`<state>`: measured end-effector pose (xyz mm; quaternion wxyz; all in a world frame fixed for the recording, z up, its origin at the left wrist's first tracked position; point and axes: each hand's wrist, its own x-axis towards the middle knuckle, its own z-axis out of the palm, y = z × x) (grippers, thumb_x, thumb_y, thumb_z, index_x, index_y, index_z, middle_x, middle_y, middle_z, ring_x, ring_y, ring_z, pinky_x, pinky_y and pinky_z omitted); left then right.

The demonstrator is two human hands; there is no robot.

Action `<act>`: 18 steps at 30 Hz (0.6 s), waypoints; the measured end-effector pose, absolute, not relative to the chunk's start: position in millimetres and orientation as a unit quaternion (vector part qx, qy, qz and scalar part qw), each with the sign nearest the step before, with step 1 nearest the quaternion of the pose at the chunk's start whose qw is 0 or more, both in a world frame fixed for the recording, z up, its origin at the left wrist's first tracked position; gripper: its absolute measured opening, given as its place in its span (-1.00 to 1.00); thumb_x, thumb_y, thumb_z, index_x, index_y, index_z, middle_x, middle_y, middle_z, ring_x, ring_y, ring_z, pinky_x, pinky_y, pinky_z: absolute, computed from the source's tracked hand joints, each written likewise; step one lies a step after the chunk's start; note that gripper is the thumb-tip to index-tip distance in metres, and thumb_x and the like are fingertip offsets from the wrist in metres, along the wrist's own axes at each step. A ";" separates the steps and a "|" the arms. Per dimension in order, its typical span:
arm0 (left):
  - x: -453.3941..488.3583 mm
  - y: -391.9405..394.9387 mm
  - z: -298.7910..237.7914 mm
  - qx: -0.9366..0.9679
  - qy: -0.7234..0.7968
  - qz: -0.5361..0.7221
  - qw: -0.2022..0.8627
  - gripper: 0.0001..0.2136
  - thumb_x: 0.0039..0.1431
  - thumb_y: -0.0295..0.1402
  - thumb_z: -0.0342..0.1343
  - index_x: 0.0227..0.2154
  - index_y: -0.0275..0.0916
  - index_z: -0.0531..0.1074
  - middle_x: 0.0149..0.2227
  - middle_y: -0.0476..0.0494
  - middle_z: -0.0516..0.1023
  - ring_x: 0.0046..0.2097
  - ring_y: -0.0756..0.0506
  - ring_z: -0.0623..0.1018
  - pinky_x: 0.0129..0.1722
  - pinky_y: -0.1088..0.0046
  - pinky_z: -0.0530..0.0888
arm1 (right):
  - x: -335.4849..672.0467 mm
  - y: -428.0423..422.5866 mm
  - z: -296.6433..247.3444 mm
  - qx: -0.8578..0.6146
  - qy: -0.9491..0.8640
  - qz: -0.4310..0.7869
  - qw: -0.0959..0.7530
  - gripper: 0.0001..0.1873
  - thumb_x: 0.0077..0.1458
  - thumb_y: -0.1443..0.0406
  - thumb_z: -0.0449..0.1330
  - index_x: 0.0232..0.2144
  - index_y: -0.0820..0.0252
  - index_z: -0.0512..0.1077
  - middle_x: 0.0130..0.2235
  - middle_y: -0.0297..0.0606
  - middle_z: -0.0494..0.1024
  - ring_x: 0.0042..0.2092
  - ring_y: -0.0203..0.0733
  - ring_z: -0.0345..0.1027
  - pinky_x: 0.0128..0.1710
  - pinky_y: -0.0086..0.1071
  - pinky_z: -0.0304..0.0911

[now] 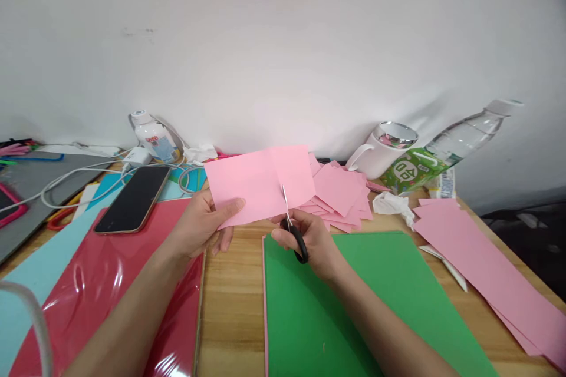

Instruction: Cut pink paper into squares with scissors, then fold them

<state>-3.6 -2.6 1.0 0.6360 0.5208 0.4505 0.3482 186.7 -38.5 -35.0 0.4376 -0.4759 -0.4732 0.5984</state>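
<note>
My left hand (207,221) pinches the lower left part of a pink paper strip (247,182), thumb on the front and fingers behind. The strip is held up above the table. In my right hand (307,235) is a pair of scissors (299,247) with black handles, fingers closed round the loops. The blades overlap the strip right of its middle, and a cut runs up from its lower edge. Behind the strip's right end lies a loose pile of cut pink paper pieces (340,188), partly hidden by it.
Green sheets (375,300) lie under my right arm, a red glossy pack (172,312) under my left. A phone (135,199) rests on the pack. Along the wall stand a white bottle (154,138), a mug (380,150) and a leaning clear bottle (471,129). Long pink strips (486,274) lie right.
</note>
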 end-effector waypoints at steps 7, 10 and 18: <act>-4.5 -2.7 0.6 0.524 0.445 0.350 0.636 -0.73 0.02 -0.22 0.17 -0.34 -0.31 0.29 -0.87 0.10 0.33 -0.86 0.09 0.20 -0.87 0.71 0.08 | 187.9 -38.7 -36.7 -0.479 -0.479 0.593 0.435 -0.55 -0.26 0.04 0.33 -0.40 0.26 0.38 -0.64 -0.47 0.25 -0.58 -0.42 0.04 -0.59 -0.49 -0.07; -4.9 -2.7 0.3 0.526 0.440 0.357 0.634 -0.75 0.03 -0.23 0.17 -0.36 -0.30 0.29 -0.85 0.09 0.35 -0.85 0.10 0.21 -0.88 0.72 0.09 | 187.8 -39.1 -37.8 -0.481 -0.480 0.591 0.435 -0.56 -0.26 0.06 0.33 -0.41 0.26 0.38 -0.65 -0.48 0.24 -0.58 -0.42 0.05 -0.59 -0.49 -0.05; -0.9 -2.6 3.5 0.534 0.426 0.363 0.633 -0.77 0.06 -0.23 0.14 -0.43 -0.33 0.33 -0.81 0.04 0.40 -0.83 0.07 0.29 -0.88 0.67 0.20 | 185.9 -38.0 -38.7 -0.476 -0.462 0.604 0.442 -0.57 -0.29 0.08 0.36 -0.43 0.25 0.39 -0.67 -0.48 0.28 -0.61 -0.41 0.11 -0.61 -0.50 -0.02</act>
